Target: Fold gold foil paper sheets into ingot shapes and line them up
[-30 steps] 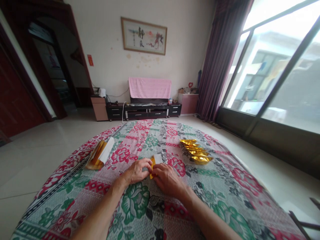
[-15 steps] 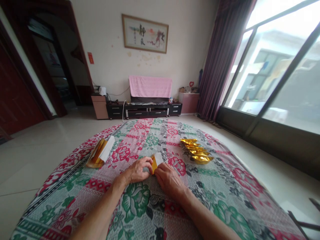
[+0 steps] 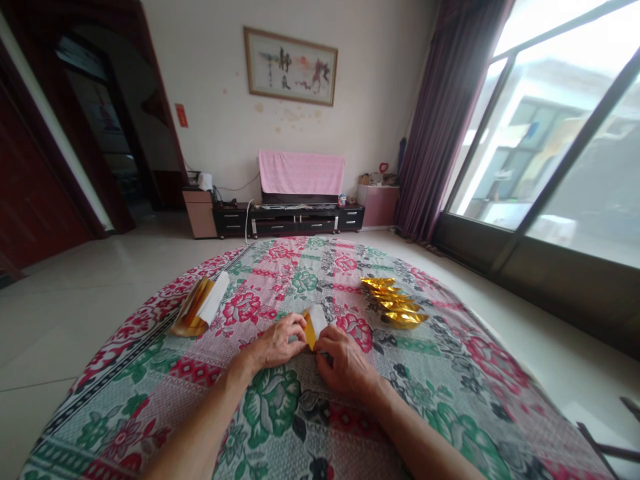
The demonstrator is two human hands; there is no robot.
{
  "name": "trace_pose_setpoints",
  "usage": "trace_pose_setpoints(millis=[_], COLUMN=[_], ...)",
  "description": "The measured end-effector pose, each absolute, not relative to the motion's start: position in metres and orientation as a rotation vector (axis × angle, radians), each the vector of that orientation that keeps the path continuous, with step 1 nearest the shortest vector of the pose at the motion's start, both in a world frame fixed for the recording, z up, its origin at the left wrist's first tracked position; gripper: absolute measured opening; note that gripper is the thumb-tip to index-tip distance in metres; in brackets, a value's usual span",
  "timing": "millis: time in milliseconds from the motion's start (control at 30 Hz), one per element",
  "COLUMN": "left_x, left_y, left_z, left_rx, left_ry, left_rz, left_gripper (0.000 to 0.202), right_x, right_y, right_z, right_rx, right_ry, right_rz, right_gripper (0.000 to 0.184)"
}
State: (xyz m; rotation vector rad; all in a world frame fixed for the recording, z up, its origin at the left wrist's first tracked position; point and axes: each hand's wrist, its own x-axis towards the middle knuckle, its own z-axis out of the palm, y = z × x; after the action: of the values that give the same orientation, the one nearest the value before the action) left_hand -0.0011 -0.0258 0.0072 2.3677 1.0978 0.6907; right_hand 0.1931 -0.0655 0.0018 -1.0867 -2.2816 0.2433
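Between my hands, low over the cloth, is a small folded piece of gold-and-white paper (image 3: 313,325). Its left side is pinched by my left hand (image 3: 281,341), thumb and fingers closed. My right hand (image 3: 345,360) grips the lower right edge with curled fingers, which hide part of the fold. To the right sits a row of several folded shiny gold paper ingots (image 3: 400,308), nested against each other. A loose stack of gold-and-white paper sheets (image 3: 203,307), curled up at the sides, lies to the left.
A floral cloth (image 3: 273,403) covers the round table. Beyond it stand a low black TV cabinet (image 3: 295,220) and a pink cloth (image 3: 301,173) draped over a screen. A purple curtain (image 3: 440,120) and large window are on the right. Dark metal bars (image 3: 595,443) show at lower right.
My right hand has shifted slightly right and down along the folded paper, showing more of its gold face. My left hand stays nearly in place.
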Motion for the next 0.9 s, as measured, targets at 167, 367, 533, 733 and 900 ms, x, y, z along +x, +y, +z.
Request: trace_pose_setpoints(millis=[167, 367, 533, 733, 900], left_x=[0.000, 0.004, 0.001, 0.003, 0.011], left_y=[-0.025, -0.026, -0.024, -0.023, -0.026], left_z=[0.005, 0.005, 0.003, 0.002, 0.005], left_rx=[2.392, 2.403, 2.379, 2.365, 2.361], left_ry=[1.104, 1.132, 1.109, 1.150, 1.252], left_rz=[0.710, 0.693, 0.685, 0.697, 0.695], left_gripper=[0.011, 0.017, 0.011, 0.010, 0.012], right_x=[0.197, 0.196, 0.188, 0.189, 0.200], right_y=[-0.062, -0.060, -0.061, -0.058, -0.055], right_z=[-0.001, -0.003, -0.006, -0.010, -0.008], right_rx=[-1.058, -1.095, -1.163, -1.158, -1.000], right_ry=[-2.269, -2.226, -2.164, -2.109, -2.202], right_rz=[0.274, 0.272, 0.226, 0.232, 0.322], right_gripper=[0.017, 0.005, 0.013, 0.014, 0.011])
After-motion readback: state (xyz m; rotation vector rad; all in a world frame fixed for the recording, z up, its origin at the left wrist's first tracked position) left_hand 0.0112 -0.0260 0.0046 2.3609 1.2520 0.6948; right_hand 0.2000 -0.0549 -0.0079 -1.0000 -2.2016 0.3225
